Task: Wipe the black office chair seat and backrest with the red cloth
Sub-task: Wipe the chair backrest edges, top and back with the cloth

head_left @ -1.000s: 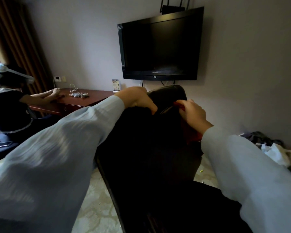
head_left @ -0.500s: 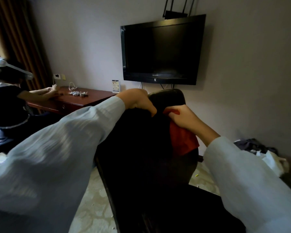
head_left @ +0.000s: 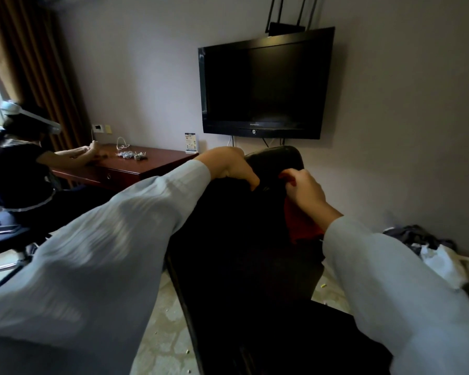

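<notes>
The black office chair (head_left: 244, 239) fills the middle of the view, its backrest top near the wall. My left hand (head_left: 232, 167) grips the upper left edge of the backrest, fingers curled over it. My right hand (head_left: 305, 192) is closed on the red cloth (head_left: 299, 223) and presses it against the upper right part of the backrest; most of the cloth hangs below my palm. Both arms wear pale blue sleeves. The seat is dark and hard to make out at the bottom.
A black TV (head_left: 266, 85) hangs on the wall just behind the chair. A red-brown desk (head_left: 125, 167) stands at the left, where another person (head_left: 19, 169) sits. A pile of clothes and a white bag (head_left: 436, 253) lies on the floor at right.
My right hand with the red cloth moved down the backrest, then back up near its top. My left hand kept its grip on the backrest edge.
</notes>
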`<state>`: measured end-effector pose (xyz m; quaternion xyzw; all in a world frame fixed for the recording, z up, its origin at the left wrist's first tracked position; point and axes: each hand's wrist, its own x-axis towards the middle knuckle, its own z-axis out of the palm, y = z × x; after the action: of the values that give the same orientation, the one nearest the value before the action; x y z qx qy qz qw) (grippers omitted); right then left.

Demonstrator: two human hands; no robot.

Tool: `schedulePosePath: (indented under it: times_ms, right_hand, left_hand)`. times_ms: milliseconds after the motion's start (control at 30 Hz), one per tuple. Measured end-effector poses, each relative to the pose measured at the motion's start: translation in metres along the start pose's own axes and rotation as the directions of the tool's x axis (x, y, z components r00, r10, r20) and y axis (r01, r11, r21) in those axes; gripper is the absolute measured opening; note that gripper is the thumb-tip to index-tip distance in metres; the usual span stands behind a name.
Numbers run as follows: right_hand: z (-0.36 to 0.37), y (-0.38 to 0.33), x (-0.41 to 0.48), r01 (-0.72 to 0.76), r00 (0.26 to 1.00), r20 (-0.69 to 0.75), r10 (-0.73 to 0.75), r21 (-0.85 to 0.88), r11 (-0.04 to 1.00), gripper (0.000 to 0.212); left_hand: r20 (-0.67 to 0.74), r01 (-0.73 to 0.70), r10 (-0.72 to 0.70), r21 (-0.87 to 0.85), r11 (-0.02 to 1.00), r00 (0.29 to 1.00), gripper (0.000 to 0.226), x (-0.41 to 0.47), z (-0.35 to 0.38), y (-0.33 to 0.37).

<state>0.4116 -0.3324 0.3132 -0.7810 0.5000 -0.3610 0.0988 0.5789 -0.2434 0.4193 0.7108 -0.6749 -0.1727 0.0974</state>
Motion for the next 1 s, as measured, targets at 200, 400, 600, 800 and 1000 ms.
schedulePosePath:
  times_ms: [200,400,600,800,1000]
  right_hand:
    - [-0.002,-0.009,-0.015,0.100,0.995,0.019,-0.100,0.004,0.995,0.039]
    - [-0.001,-0.020,-0.039,0.214,0.976,0.039,-0.215,0.029,0.976,0.040]
    - [-0.006,-0.011,-0.050,0.260,0.966,-0.039,-0.257,0.122,0.958,0.035]
    - [-0.004,0.032,-0.021,-0.047,0.993,-0.104,0.056,0.087,0.995,0.030]
    - [0.002,0.026,0.005,0.009,1.000,-0.007,-0.008,0.072,0.997,0.033]
  left_hand:
    - [-0.011,0.006,-0.005,0.015,1.000,1.000,0.040,0.001,-0.002,-0.001]
    - [-0.007,0.030,-0.030,-0.009,1.000,1.000,0.039,0.001,0.004,0.001]
    - [0.020,0.022,-0.021,-0.031,0.999,1.000,0.035,0.000,0.003,0.000]
    - [0.024,-0.016,0.016,-0.011,1.000,1.000,0.034,0.000,0.002,0.000]
    - [0.005,-0.013,0.013,0.001,1.000,1.000,0.035,0.006,0.001,-0.002]
